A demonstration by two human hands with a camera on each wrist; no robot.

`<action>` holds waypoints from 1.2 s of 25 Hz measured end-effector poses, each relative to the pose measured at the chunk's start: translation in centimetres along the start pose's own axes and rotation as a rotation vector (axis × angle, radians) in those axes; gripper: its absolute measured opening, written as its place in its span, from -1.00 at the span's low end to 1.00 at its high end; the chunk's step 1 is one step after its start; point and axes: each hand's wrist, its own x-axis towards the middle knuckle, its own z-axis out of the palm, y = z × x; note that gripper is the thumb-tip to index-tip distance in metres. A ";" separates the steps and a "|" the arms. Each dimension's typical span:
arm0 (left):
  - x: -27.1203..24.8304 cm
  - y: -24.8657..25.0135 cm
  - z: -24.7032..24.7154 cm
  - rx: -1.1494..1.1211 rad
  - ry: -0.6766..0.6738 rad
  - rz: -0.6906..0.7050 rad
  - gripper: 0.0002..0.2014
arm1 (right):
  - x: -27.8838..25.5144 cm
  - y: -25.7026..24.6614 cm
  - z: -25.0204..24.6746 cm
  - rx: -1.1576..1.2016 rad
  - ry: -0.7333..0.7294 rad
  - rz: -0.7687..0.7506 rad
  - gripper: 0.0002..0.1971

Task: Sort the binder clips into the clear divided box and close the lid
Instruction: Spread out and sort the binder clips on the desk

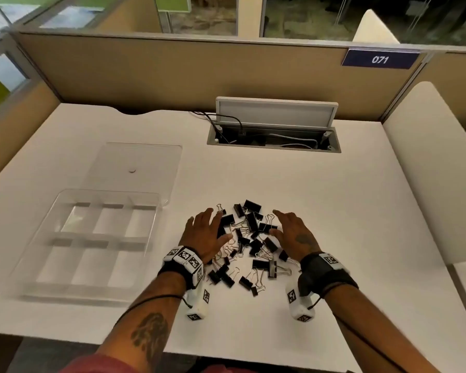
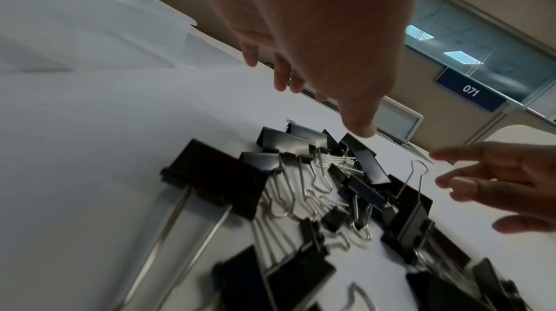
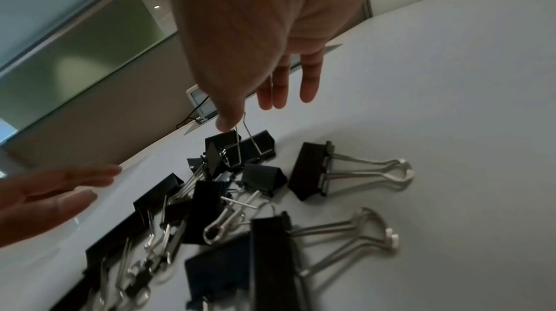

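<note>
A heap of black binder clips [image 1: 249, 243] with silver wire handles lies on the white desk [image 1: 347, 211], in several sizes. My left hand [image 1: 207, 232] hovers over the heap's left side, fingers spread and straight, holding nothing. My right hand [image 1: 293, 232] hovers over its right side, also spread. In the left wrist view the clips [image 2: 316, 185] lie below my left hand [image 2: 316, 59]. In the right wrist view the thumb of my right hand [image 3: 256, 54] is close to an upright wire handle above the clips [image 3: 240, 173]. The clear divided box [image 1: 92, 243] stands empty at the left, its lid [image 1: 137, 168] behind it.
An open cable hatch [image 1: 275, 130] with wires sits in the desk at the back centre. Beige partition walls [image 1: 172, 74] enclose the desk behind and at the sides. A white panel [image 1: 425, 168] rises along the right edge.
</note>
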 end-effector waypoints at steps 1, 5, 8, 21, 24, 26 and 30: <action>0.7 -0.2 -0.2 0.005 0.015 0.011 -0.25 | 0.4 -0.1 0.1 0.050 0.016 0.026 -0.46; 3.2 -0.7 -0.7 0.018 0.005 0.041 -0.37 | 1.9 -0.2 0.7 0.128 0.020 0.086 -0.58; 4.1 -0.4 -0.8 -0.019 -0.026 0.034 -0.42 | 2.6 -0.7 0.8 0.154 0.064 0.096 -0.74; 6.0 0.7 0.4 0.068 -0.123 0.060 -0.43 | 2.2 -1.7 -2.1 0.630 0.130 0.197 -0.88; 6.0 0.9 0.3 0.082 -0.094 0.075 -0.54 | 2.0 -1.6 -2.3 0.664 0.167 0.210 -0.86; 5.7 0.9 0.1 0.091 -0.071 0.074 -0.61 | 1.8 -1.6 -2.3 0.676 0.166 0.211 -0.85; 5.2 0.5 0.0 0.074 -0.016 0.077 -0.56 | 1.5 -1.7 -2.0 0.720 0.205 0.199 -0.87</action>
